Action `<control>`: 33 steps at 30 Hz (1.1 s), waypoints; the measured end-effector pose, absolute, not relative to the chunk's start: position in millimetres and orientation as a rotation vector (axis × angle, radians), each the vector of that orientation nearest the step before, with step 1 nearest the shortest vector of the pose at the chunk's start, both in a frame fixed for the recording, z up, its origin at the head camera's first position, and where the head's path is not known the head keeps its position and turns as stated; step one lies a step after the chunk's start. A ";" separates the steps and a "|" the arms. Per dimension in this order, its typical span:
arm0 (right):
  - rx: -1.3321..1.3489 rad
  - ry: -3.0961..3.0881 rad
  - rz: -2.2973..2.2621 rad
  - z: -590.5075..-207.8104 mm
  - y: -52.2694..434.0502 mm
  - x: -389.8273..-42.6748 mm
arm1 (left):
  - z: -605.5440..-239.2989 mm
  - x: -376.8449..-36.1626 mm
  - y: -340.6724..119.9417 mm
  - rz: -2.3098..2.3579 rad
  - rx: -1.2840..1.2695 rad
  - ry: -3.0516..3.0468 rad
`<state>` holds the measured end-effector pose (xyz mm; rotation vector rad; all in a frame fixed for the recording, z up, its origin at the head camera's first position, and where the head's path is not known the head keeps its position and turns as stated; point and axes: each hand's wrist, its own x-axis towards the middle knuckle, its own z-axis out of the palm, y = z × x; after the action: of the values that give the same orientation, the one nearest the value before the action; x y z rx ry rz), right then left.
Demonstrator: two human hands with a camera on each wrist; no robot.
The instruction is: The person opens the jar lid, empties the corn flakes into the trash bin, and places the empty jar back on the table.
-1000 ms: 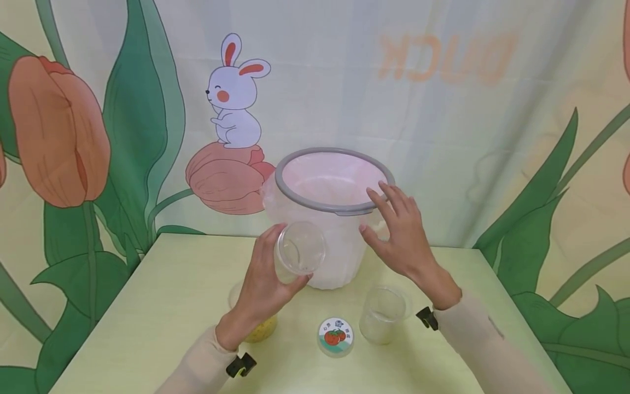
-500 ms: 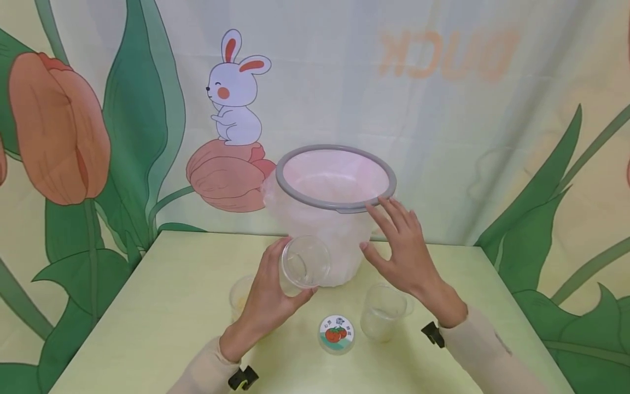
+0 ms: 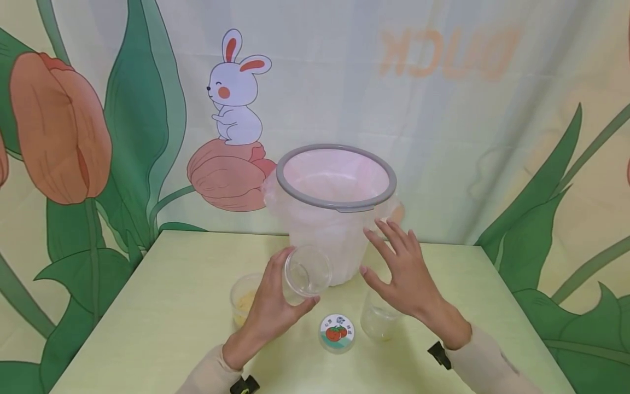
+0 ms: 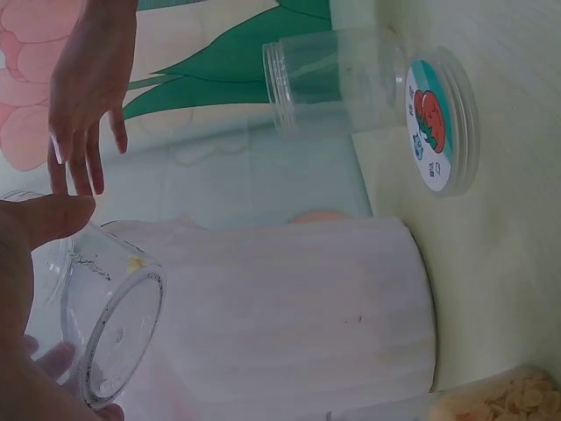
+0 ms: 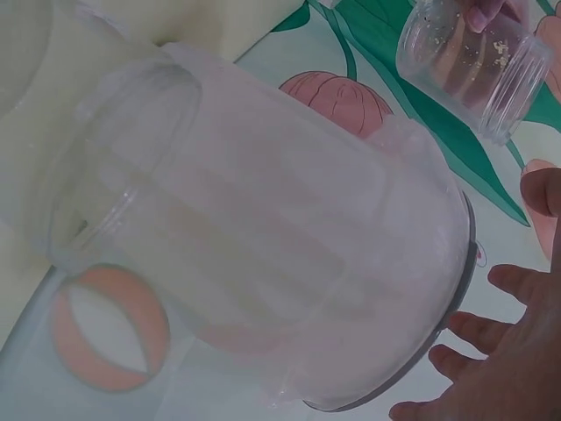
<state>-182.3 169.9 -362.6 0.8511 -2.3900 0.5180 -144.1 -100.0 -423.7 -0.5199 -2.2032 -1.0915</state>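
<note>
Here, the left hand [image 3: 275, 306] grips an empty clear jar [image 3: 306, 272] tilted on its side, while the right hand [image 3: 401, 273] hovers with fingers spread, holding nothing.
Just beyond both hands stands a bag-lined bin [image 3: 334, 219] with a grey rim. Under the right hand sits a second clear jar [image 3: 376, 323]; between the wrists lies a tomato-printed lid [image 3: 337, 333]; left of the left hand sits a cup of yellow flakes [image 3: 243, 303], all on the worktop [image 3: 172, 306].

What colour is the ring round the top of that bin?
Grey ring; clearest in the head view.
</note>
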 end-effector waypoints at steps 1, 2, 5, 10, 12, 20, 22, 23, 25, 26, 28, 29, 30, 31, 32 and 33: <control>0.851 -2.396 0.512 -364.0 170.0 -181.2 | -424.9 -143.4 -99.4 -1.093 -0.519 -2.210; 0.850 -2.404 0.507 -365.6 170.2 -180.0 | -426.2 -142.6 -99.0 -1.096 -0.521 -2.216; 0.852 -2.423 0.502 -370.3 171.1 -177.1 | -430.9 -140.4 -97.3 -1.122 -0.517 -2.237; 0.869 -2.439 0.493 -378.1 170.8 -172.6 | -439.4 -137.7 -93.9 -1.189 -0.499 -2.272; 0.876 -2.445 0.487 -381.6 170.2 -170.3 | -442.4 -136.2 -92.6 -1.214 -0.493 -2.286; 0.922 -2.483 0.456 -395.8 169.6 -159.9 | -454.3 -129.4 -88.5 -1.319 -0.450 -2.344; 0.933 -2.484 0.450 -399.1 170.2 -158.2 | -457.1 -128.3 -87.6 -1.346 -0.427 -2.361; 0.937 -2.486 0.446 -400.5 170.3 -157.2 | -458.5 -127.7 -87.3 -1.354 -0.416 -2.368; 0.947 -2.492 0.443 -403.3 170.5 -155.0 | -461.2 -126.3 -86.6 -1.372 -0.395 -2.386; 0.950 -2.494 0.439 -404.8 170.7 -154.0 | -462.6 -125.5 -86.2 -1.383 -0.385 -2.392; 0.956 -2.496 0.429 -407.5 170.8 -151.8 | -465.1 -123.7 -85.7 -1.400 -0.364 -2.404; 0.961 -2.495 0.424 -408.5 170.8 -150.9 | -466.5 -122.9 -85.5 -1.410 -0.353 -2.409; 0.961 -2.496 0.419 -409.4 170.9 -150.1 | -467.9 -122.0 -85.3 -1.422 -0.341 -2.417; 0.961 -2.494 0.414 -410.0 170.9 -149.5 | -469.4 -121.3 -85.1 -1.434 -0.330 -2.422; 0.962 -2.493 0.407 -410.6 171.0 -149.1 | -471.1 -120.8 -85.0 -1.444 -0.322 -2.428; 0.962 -2.492 0.404 -410.9 171.0 -148.8 | -473.0 -120.5 -84.8 -1.452 -0.312 -2.435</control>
<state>-148.8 171.0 -410.9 0.9618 -2.4917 0.4045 -120.5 -84.8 -473.0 -0.3123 -2.4355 -1.4520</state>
